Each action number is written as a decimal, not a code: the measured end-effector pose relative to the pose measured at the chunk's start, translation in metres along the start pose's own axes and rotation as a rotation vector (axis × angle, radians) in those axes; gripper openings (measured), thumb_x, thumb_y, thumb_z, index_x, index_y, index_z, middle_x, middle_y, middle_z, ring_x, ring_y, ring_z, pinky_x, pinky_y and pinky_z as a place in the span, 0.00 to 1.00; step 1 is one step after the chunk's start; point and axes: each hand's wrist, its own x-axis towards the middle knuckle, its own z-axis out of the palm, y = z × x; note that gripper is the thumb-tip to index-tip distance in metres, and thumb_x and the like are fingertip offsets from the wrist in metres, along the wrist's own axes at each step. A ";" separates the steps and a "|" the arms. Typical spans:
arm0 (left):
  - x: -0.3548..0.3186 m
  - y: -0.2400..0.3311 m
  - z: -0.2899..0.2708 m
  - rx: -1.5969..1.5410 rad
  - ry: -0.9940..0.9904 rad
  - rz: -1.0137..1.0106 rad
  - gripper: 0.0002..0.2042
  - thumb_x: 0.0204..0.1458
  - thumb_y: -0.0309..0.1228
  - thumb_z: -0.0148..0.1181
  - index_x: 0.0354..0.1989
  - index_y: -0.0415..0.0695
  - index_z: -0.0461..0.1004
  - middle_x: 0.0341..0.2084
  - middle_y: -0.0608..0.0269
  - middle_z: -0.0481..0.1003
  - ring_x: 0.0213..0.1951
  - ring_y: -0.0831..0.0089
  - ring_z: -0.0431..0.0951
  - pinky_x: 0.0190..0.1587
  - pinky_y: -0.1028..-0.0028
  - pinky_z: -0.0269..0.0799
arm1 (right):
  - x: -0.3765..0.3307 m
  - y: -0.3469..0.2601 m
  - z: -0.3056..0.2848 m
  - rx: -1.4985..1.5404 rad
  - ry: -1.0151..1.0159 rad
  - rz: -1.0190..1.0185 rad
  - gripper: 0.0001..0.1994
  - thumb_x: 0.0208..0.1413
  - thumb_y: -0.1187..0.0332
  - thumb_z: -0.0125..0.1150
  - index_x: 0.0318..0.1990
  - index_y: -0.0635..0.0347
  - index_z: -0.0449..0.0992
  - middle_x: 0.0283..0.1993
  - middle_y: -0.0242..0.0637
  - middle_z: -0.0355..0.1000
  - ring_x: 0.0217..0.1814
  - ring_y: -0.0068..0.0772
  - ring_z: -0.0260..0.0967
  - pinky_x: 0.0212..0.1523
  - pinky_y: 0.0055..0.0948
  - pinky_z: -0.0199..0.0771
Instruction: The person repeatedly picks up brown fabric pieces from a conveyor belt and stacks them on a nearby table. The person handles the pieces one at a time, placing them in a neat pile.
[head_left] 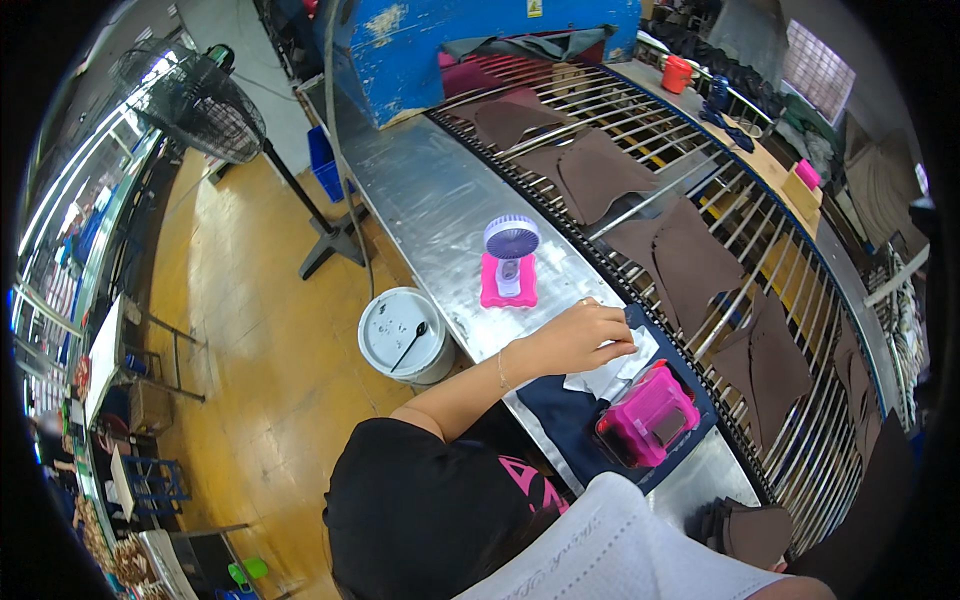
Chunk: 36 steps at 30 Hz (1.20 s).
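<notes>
My left hand [592, 335] reaches across a metal bench with its fingers curled together, thumb against the fingertips. It is over a crumpled white sheet [617, 370], paper or thin cloth. Whatever the fingers may hold is hidden. Beside the sheet, nearer to me, a bright pink container [652, 415] with a dark opening stands on dark blue cloth [565, 420]. A small purple and white fan [511, 238] rises from a pink base [508, 285] beyond my hand. My right hand is out of view; only a bit of skin shows at the lower edge.
A curved rack of metal rods [720, 330] carries several brown cut pieces [590, 175] alongside the bench. A blue machine [480, 25] stands at its far end. Brown pieces [750, 530] are stacked near me. A white bucket [405, 335] and a pedestal fan [190, 100] are at left.
</notes>
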 end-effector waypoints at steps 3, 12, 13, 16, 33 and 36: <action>0.004 0.001 -0.001 0.013 -0.007 0.014 0.07 0.54 0.34 0.58 0.32 0.45 0.78 0.28 0.65 0.73 0.34 0.66 0.73 0.44 0.68 0.64 | -0.011 0.004 0.000 -0.047 -0.055 0.060 0.25 0.57 0.49 0.57 0.48 0.67 0.74 0.53 0.65 0.67 0.53 0.67 0.65 0.53 0.56 0.64; 0.004 0.004 0.000 0.018 -0.018 0.031 0.06 0.54 0.33 0.59 0.31 0.44 0.77 0.28 0.64 0.73 0.34 0.66 0.73 0.43 0.67 0.64 | -0.022 0.016 0.018 0.303 -0.101 0.373 0.21 0.59 0.55 0.57 0.50 0.65 0.72 0.48 0.55 0.69 0.48 0.52 0.69 0.47 0.43 0.70; 0.005 0.004 0.000 0.022 -0.018 0.032 0.06 0.53 0.32 0.59 0.31 0.44 0.77 0.28 0.64 0.73 0.34 0.66 0.73 0.42 0.67 0.64 | -0.025 0.017 0.021 0.389 -0.102 0.435 0.21 0.59 0.55 0.57 0.50 0.65 0.72 0.48 0.54 0.70 0.48 0.51 0.70 0.47 0.41 0.70; 0.007 0.004 0.000 0.021 -0.008 0.038 0.06 0.53 0.32 0.59 0.31 0.44 0.77 0.28 0.64 0.73 0.33 0.65 0.73 0.42 0.67 0.64 | -0.028 0.019 0.031 0.671 -0.091 0.659 0.20 0.60 0.57 0.57 0.51 0.64 0.71 0.47 0.50 0.70 0.46 0.46 0.71 0.45 0.37 0.72; 0.042 0.012 0.006 -0.467 0.106 -0.063 0.23 0.54 0.33 0.61 0.59 0.46 0.65 0.48 0.56 0.68 0.44 0.69 0.75 0.42 0.71 0.70 | -0.005 -0.085 0.012 1.593 -0.422 1.191 0.07 0.62 0.72 0.54 0.46 0.63 0.70 0.35 0.35 0.73 0.27 0.21 0.69 0.22 0.21 0.71; 0.051 0.002 0.011 -0.849 0.098 -0.123 0.28 0.58 0.36 0.56 0.65 0.45 0.56 0.54 0.51 0.65 0.40 0.67 0.78 0.38 0.74 0.73 | -0.007 -0.105 0.015 1.669 -0.557 1.171 0.06 0.62 0.75 0.53 0.45 0.63 0.70 0.36 0.35 0.73 0.29 0.19 0.70 0.22 0.24 0.77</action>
